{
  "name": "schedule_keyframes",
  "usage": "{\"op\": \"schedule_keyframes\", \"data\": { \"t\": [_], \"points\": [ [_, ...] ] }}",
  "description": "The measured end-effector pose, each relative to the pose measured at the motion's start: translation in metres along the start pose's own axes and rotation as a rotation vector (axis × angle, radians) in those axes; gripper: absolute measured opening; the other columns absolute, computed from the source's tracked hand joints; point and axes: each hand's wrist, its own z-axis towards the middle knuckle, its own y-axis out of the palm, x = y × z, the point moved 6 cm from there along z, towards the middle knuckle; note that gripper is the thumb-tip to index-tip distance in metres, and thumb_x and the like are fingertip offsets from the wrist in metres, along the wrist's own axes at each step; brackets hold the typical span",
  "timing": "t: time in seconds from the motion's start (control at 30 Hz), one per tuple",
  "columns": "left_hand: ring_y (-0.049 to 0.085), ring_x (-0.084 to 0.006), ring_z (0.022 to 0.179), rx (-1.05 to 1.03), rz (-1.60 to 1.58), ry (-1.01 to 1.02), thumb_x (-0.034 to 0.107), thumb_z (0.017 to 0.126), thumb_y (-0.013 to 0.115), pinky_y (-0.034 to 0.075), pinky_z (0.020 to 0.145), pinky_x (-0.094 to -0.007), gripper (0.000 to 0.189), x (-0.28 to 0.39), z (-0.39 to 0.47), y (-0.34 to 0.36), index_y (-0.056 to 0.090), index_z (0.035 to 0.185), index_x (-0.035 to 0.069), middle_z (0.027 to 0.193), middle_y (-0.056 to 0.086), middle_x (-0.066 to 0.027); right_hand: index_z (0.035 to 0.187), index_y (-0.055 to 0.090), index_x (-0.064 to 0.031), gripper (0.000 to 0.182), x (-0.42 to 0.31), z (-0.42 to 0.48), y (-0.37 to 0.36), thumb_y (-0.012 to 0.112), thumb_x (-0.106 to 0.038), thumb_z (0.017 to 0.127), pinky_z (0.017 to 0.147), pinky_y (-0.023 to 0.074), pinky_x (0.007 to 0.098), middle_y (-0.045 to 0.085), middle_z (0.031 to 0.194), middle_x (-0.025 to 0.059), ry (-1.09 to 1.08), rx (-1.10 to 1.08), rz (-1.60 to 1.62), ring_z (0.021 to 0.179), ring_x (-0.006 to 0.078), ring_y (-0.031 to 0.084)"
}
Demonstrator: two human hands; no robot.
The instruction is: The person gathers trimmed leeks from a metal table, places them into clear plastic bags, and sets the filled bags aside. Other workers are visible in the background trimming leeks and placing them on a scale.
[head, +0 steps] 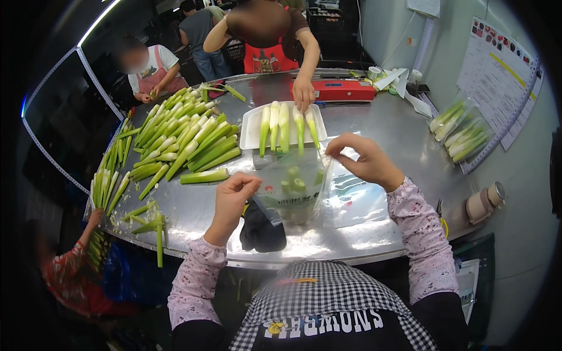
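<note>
Between my hands hangs a clear plastic bag (287, 193) bearing print. My left hand (235, 197) pinches its left top corner, and my right hand (364, 160) pinches the right one. Cut green stalk pieces (299, 184) show through or beside the film; which, I cannot tell. Just beyond is a white tray (251, 131) with several peeled green-and-white stalks (284, 127) lying side by side. Across the table, a person's hand (303, 93) touches the stalks on the tray's right. More flat printed bags (360, 197) lie beneath and right of the held bag.
A big pile of stalks (175, 127) covers the table's left, with trimmings (147, 219) nearer. A red device (342, 91) stands behind the tray. A black cloth-like item (261, 228) lies near the front edge. Bagged stalks (467, 136), a cup (485, 202) and yellow-handled scissors (444, 226) are right. Other people stand around.
</note>
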Motion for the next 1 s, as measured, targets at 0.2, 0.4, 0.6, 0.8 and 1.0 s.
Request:
{"op": "schedule_keyframes", "data": {
  "t": [0.2,0.4,0.6,0.8,1.0],
  "points": [
    [0.06,-0.0108,0.085,-0.005,-0.142,-0.028,0.012,0.095,0.056,0.047,0.079,-0.0245,0.012,-0.027,0.009,0.006,0.061,0.095,0.001,0.097,0.066,-0.0047,0.139,0.035,-0.008,0.079,0.05,-0.049,0.037,0.08,-0.014,0.074,0.093,0.0457,0.0343,0.056,0.125,0.0098,0.31,0.021,0.087,0.113,0.0211,0.054],
    [0.061,-0.0121,0.092,-0.061,-0.173,-0.015,0.014,0.097,0.054,0.049,0.084,-0.0281,0.011,-0.01,0.022,0.03,0.056,0.096,0.003,0.1,0.065,-0.0063,0.133,0.049,-0.0063,0.064,0.097,-0.057,0.102,0.077,-0.015,0.076,0.094,0.0441,0.0322,0.062,0.115,0.0093,0.554,-0.173,0.263,0.108,0.0185,0.057],
    [0.06,-0.0143,0.088,-0.034,-0.136,0.306,0.003,0.091,0.059,0.046,0.081,-0.0265,0.008,0.051,0.008,0.028,0.065,0.094,-0.001,0.096,0.063,-0.0065,0.108,0.067,-0.0077,0.026,0.06,-0.054,0.05,0.066,-0.005,0.082,0.081,0.0467,0.0301,0.067,0.097,0.0039,0.151,0.189,0.144,0.09,0.0184,0.057],
    [0.062,-0.0214,0.088,-0.245,0.31,0.41,0.0,0.08,0.065,0.049,0.078,-0.0293,0.008,0.004,-0.045,0.053,0.069,0.086,0.002,0.094,0.066,-0.0091,0.107,0.069,-0.0125,0.037,0.06,-0.109,0.046,0.064,0.003,0.073,0.086,0.0459,0.0359,0.068,0.104,0.0036,-0.028,0.102,-0.2,0.095,0.0263,0.056],
    [0.06,-0.028,0.101,-0.84,0.344,-0.074,0.02,0.094,0.053,0.044,0.095,-0.0371,0.036,-0.099,-0.172,0.08,0.056,0.127,0.006,0.114,0.065,-0.014,0.111,0.064,-0.0101,0.029,0.074,-0.243,0.088,0.061,-0.005,0.083,0.088,0.0496,0.0374,0.06,0.118,0.0065,0.435,-0.101,0.002,0.102,0.0228,0.057]
  ]
}}
